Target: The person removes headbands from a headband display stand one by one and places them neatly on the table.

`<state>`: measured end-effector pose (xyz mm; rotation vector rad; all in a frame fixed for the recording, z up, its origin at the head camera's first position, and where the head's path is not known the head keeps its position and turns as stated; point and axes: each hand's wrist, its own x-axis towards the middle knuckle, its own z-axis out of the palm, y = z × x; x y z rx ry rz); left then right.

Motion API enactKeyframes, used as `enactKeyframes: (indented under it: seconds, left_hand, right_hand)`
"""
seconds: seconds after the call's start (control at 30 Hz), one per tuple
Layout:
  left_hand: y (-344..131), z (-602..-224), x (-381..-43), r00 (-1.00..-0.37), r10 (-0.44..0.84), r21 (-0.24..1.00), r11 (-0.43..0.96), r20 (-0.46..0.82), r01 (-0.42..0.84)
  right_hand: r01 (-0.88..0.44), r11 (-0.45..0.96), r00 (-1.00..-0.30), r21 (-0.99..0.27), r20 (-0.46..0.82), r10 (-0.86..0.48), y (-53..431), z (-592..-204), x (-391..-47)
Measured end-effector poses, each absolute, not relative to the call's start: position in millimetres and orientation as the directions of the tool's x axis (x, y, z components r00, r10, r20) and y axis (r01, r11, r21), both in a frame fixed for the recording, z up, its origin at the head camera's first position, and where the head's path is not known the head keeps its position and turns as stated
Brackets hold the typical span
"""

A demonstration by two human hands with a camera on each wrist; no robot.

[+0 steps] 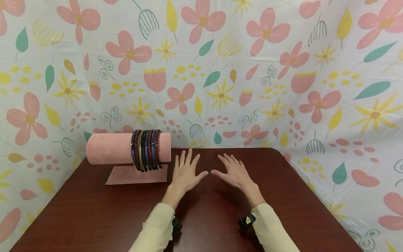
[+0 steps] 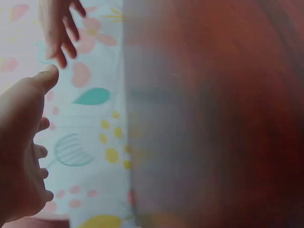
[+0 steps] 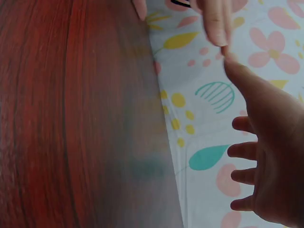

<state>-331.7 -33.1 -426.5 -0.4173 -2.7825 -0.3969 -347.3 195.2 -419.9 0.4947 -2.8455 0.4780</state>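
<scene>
Both hands reach forward, palms down, over the dark table, with fingers spread and nothing held. My left hand is just right of a pink velvet roll stand. Several glittery headbands in black, red, blue and gold sit side by side around the right part of that roll, their ends hanging below it. My right hand lies farther right, its thumb pointing toward the left thumb across a small gap. In the left wrist view the left hand shows from its thumb side; the right wrist view shows the right hand likewise.
The reddish-brown wooden table ends at a back edge against a white flowered curtain, which also runs along both sides. A flat pink base carries the roll. Dark wrist cameras sit at the sleeve cuffs.
</scene>
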Motion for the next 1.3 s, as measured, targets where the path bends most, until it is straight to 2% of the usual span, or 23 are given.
enactKeyframes:
  seconds: [0.27,0.6,0.7,0.97,1.3]
  left_hand:
    - [-31.5,-385.5,-320.8,-0.844,0.253,0.217,0.895,0.473,0.390]
    - [-52.1,-343.4,-315.0,-0.628,0.267,0.194,0.801,0.731,0.566]
    - [-62.4,-331.8,-315.6,-0.595,0.255,0.194,0.786,0.762,0.587]
    - [-94.7,-313.3,-318.8,-0.601,0.224,0.191,0.815,0.767,0.548]
    - [-139.6,-296.5,-318.0,-0.672,0.159,0.266,0.834,0.724,0.484]
  right_hand:
    - [-0.451,0.824,-0.867,-0.344,0.388,-0.313,181.3,-414.6,-351.2]
    - [-0.491,0.780,-0.846,-0.388,0.429,-0.319,166.5,-414.2,-351.1]
    - [-0.494,0.773,-0.844,-0.398,0.432,-0.318,163.6,-412.5,-350.7]
    - [-0.530,0.735,-0.826,-0.424,0.455,-0.333,155.4,-407.5,-347.5]
    - [-0.570,0.714,-0.797,-0.407,0.484,-0.361,147.9,-406.8,-349.7]
